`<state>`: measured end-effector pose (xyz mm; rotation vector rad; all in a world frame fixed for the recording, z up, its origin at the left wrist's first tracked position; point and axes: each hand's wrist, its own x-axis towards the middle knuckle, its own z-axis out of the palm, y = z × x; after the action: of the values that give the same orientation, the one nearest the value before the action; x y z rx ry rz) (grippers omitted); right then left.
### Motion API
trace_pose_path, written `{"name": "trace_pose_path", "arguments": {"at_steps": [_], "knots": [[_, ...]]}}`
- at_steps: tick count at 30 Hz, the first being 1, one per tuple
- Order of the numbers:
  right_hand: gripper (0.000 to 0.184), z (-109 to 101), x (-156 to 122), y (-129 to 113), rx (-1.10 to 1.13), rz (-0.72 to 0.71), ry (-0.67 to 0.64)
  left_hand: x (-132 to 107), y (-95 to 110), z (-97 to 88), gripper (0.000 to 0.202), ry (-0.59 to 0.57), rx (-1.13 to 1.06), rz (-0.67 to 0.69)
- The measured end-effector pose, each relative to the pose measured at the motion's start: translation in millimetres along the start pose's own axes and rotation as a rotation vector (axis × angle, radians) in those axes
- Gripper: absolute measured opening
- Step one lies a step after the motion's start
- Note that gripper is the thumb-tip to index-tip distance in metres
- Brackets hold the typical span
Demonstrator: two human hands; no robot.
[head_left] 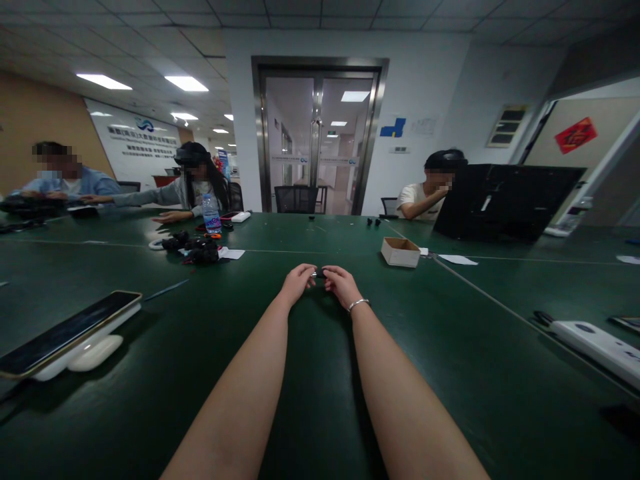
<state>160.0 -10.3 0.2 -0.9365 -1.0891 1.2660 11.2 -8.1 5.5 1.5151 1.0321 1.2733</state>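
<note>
Both arms reach forward over the green table point(325, 373). Between my fingertips is a small black piece with a shiny metal end point(319, 273), too small to name its kind. My left hand point(299, 283) pinches the metal end from the left. From the other side, my right hand point(342, 285), with a silver bracelet point(359, 304) at its wrist, pinches the dark part. The fingers partly cover the piece, and it is held just above the tabletop.
Right of my hands stands a small open cardboard box point(401, 252). Black tangled gear point(193, 248) and a water bottle point(211, 215) are at the left. A phone point(70, 330) lies near left, a power strip point(597, 343) near right. Three people sit across the table.
</note>
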Motion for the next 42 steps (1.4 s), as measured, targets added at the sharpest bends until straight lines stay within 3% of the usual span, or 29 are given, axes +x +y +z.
{"name": "trace_pose_path", "arguments": {"at_steps": [8,22,30,42], "knots": [[0.027,0,-1,-1,-0.002,-0.017,0.007,5,-9,-1.4,0.026,-0.008,0.016,0.007],[0.027,0,-2,-2,-0.009,-0.006,0.001,3,-5,-0.6,0.025,-0.020,0.017,0.044],[0.024,1,-2,-3,-0.011,0.001,0.006,1,-5,-0.9,0.035,-0.052,0.060,0.022],[0.025,-1,0,0,0.010,-0.002,-0.001,-2,2,-0.2,0.025,-0.025,0.033,0.019]]}}
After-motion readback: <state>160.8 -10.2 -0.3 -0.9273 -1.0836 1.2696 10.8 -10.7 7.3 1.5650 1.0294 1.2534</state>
